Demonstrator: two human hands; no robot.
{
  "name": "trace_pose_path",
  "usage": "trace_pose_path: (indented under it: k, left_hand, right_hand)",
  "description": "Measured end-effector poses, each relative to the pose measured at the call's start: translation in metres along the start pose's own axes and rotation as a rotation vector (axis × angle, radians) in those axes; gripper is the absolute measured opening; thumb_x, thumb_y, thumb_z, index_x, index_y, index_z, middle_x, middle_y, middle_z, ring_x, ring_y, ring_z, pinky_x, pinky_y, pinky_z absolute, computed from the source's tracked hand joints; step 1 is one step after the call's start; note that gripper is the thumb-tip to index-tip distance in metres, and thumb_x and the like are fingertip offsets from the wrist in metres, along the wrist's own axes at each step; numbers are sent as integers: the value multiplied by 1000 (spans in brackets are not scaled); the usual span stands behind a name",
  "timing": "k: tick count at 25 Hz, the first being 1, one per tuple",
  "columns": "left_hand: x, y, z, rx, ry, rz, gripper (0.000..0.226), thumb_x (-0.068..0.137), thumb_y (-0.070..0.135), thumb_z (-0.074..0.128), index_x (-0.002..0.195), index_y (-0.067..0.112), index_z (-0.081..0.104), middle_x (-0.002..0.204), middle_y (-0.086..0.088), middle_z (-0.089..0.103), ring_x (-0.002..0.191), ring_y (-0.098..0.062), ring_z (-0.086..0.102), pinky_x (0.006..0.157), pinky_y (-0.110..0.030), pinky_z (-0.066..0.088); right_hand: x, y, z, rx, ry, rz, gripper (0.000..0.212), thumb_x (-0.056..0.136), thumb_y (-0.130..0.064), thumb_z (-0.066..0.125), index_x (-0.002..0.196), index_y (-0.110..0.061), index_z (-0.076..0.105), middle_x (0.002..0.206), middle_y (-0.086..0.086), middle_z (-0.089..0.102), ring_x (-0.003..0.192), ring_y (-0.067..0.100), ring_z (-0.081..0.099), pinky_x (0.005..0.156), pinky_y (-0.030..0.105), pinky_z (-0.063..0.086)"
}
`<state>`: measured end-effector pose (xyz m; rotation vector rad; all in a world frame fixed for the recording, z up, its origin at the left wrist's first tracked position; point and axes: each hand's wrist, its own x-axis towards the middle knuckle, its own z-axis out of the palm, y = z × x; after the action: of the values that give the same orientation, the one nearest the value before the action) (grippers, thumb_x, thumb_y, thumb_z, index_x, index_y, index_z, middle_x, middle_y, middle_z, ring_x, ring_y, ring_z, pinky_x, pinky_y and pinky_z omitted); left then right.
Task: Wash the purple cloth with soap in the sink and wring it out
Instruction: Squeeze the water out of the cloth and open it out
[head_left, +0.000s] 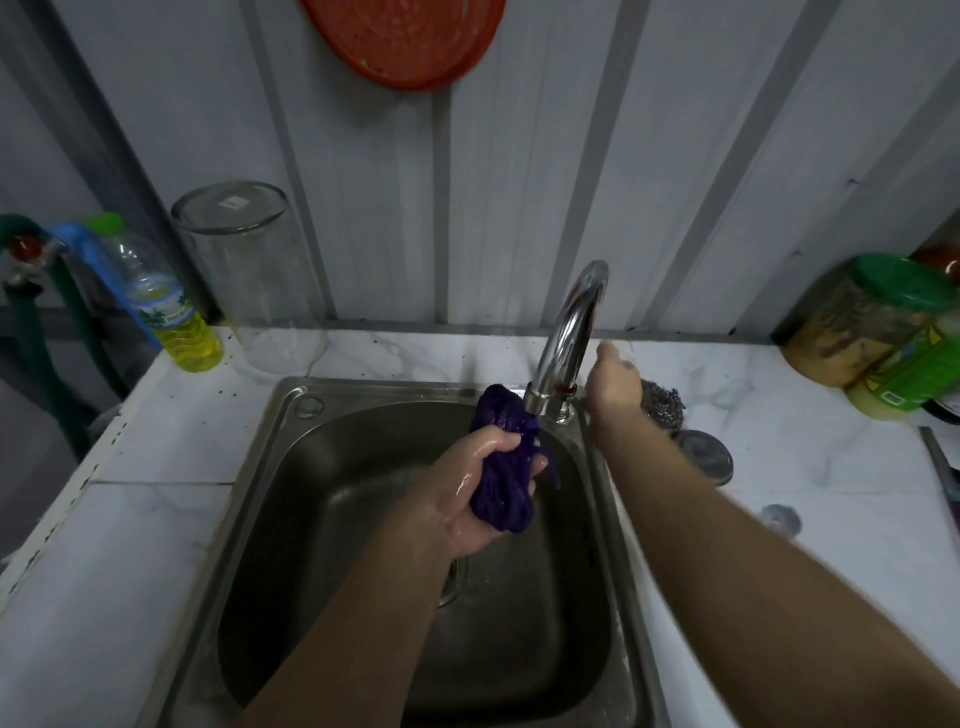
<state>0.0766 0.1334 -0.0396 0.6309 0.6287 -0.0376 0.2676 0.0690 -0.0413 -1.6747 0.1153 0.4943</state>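
The purple cloth (503, 467) is bunched into a soft, sodden wad above the sink (291, 499), just under the faucet (566, 343). It looks limp, heavy with water and likely slippery; gripping around the middle of the wad suits it. The left hand (478, 493) has its grip closed around it. The right hand (613, 379) reaches behind the faucet; whether its grip holds anything I cannot tell.

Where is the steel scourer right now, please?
The scourer sits on the counter right of the tap, just behind the right hand.
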Motion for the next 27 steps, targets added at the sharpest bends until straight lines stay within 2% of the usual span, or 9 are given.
trace_pose_path:
  k: [2, 4, 7, 11, 13, 16, 18, 24, 27]
  left_hand:
    - [-10, -3, 4, -92, -37, -68, 22, 88, 17, 62, 103, 3, 70, 79, -6, 69, 60, -13, 61, 50, -21, 51]
    - [-24, -6, 11, -133, -82, -98, 21, 90, 23, 60, 95, 4, 69, 73, -4, 62, 48, -11, 58, 43, -16, 48]
    - [-42, -15, 26, -359, -73, -23, 29, 93, 20, 60, 116, 2, 62, 74, -9, 64, 44, -18, 66, 40, -19, 53]
    - [-53, -18, 32, -531, -10, 2, 49, 90, 22, 62, 138, 12, 55, 91, -4, 56, 45, -16, 67, 38, -18, 52]
    - [-57, -18, 30, -440, -4, 6, 40, 82, 23, 66, 120, 14, 62, 92, 1, 56, 54, -10, 64, 45, -20, 53]
    - [-61, -17, 28, -383, -35, -76, 23, 87, 23, 71, 100, 4, 69, 78, -5, 68, 46, -14, 65, 38, -19, 51]
    - [-51, -22, 21, -161, 49, -85, 18, 89, 21, 70, 83, 5, 69, 64, -6, 67, 47, -14, 63, 44, -19, 50]
    - [1, -37, -2, 842, 455, 118, 13, 83, 10, 64, 70, 12, 66, 66, -3, 62, 62, -18, 66, 62, -19, 48]
    - [23, -51, -23, 1349, 615, 211, 22, 89, 25, 58, 96, 8, 72, 90, -8, 73, 91, -27, 71, 74, -25, 47]
  right_hand:
    - [-31, 38, -3, 96, -98, 6, 54, 97, -46, 57, 130, -3, 60, 101, 12, 70, 84, 22, 69, 78, 36, 57]
    - [-73, 71, -1, 328, -496, 166, 70, 85, -66, 66, 127, -9, 68, 118, 18, 74, 106, 33, 73, 96, 48, 55]
    - [-104, 97, 8, 695, -782, 386, 80, 64, -72, 82, 115, -11, 78, 114, 18, 76, 107, 34, 73, 93, 49, 58]
    - [-116, 92, 16, 891, -945, 365, 98, 66, -70, 81, 136, -4, 63, 132, 23, 64, 130, 41, 54, 116, 54, 39]
    - [-114, 76, 14, 798, -935, 318, 84, 73, -58, 79, 134, -3, 58, 123, 23, 67, 113, 39, 66, 102, 52, 53]
    - [-103, 45, 11, 446, -833, 201, 35, 72, -32, 83, 91, -6, 68, 83, 13, 71, 79, 27, 69, 84, 42, 58]
    - [-96, 33, 14, 256, -777, 157, 17, 77, -13, 78, 81, -11, 61, 75, 10, 64, 73, 25, 64, 83, 43, 53]
    - [-97, 41, 34, -233, -588, -82, 45, 78, 8, 65, 48, -21, 50, 46, -3, 49, 49, 19, 49, 44, 21, 43]
    - [-92, 51, 45, -475, -400, -140, 26, 79, -5, 70, 62, -19, 57, 59, 0, 60, 57, 19, 57, 48, 19, 45]
